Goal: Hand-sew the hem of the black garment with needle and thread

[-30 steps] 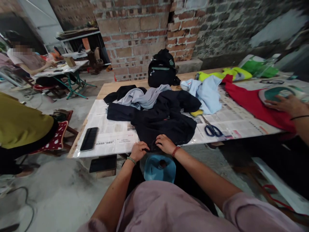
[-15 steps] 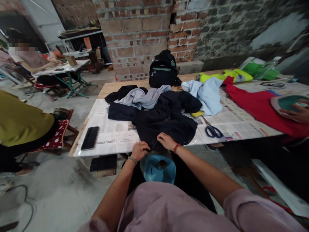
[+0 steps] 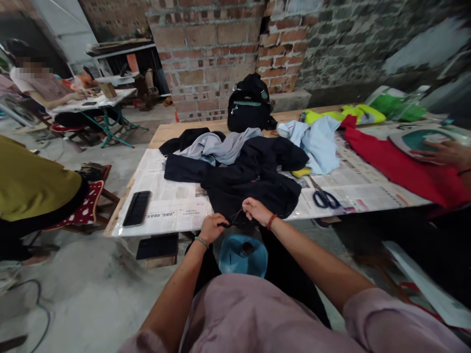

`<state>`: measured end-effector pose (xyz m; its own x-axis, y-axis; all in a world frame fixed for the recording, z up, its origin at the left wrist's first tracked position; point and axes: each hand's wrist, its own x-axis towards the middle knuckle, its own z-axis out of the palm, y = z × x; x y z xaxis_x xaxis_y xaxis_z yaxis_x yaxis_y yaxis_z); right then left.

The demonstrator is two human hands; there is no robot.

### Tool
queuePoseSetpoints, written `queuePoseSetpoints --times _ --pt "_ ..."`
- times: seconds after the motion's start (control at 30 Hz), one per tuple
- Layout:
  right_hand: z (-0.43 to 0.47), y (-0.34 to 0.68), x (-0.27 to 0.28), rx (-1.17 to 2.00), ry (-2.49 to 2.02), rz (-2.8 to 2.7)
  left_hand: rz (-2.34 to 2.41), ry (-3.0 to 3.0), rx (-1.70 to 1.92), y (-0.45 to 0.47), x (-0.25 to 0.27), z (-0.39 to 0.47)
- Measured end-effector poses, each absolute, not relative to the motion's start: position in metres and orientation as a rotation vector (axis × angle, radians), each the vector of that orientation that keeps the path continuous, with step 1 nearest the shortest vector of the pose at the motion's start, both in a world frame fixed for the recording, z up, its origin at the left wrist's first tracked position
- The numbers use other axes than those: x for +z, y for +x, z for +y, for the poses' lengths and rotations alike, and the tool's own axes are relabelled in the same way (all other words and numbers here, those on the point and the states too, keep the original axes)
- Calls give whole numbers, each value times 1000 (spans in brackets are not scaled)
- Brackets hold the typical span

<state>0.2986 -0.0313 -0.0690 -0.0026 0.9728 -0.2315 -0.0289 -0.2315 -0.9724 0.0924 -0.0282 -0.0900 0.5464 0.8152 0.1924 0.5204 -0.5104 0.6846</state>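
A dark garment (image 3: pixel 253 193) lies bunched over the front edge of the table. My left hand (image 3: pixel 213 228) pinches its near edge between thumb and fingers. Just to the right, my right hand (image 3: pixel 256 211) is closed in a pinch on a thin pale thread (image 3: pixel 236 214), which runs down to the cloth by the left fingertips. Whether a needle is in those fingers is too small to see. Below the hands, a blue plastic basin (image 3: pixel 226 267) rests between my legs with a small dark round thing (image 3: pixel 247 248) in it.
Navy-handled scissors (image 3: pixel 326 199) lie right of the garment, a phone (image 3: pixel 137 208) to the left. Behind are grey cloth (image 3: pixel 221 147), light blue cloth (image 3: pixel 316 144) and a black backpack (image 3: pixel 250 105). At right, another person's hand holds an iron (image 3: pixel 423 142) on red cloth (image 3: pixel 397 162).
My right hand has shifted slightly right, away from the left one, with the thread stretched between them. The co-worker's iron has slid left and away across the red cloth.
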Motion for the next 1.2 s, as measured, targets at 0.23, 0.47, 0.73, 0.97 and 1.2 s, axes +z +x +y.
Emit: queuePoseSetpoints --times 0.23,0.47,0.73,0.97,1.2 --pt "-6 308 -62 1498 -1330 -717 1262 1949 750 95 -92 -23" --pt "-2 316 -66 1360 -1380 -621 1325 1925 752 97 -89 -26" --pt "-34 308 -67 703 -1464 -1200 1072 2060 791 92 -88 -28" --pt "-68 268 -61 417 -1280 -1679 1179 2017 777 94 -86 -27" --pt "-89 255 -103 194 -1352 -1991 1305 1973 773 101 -89 -26"
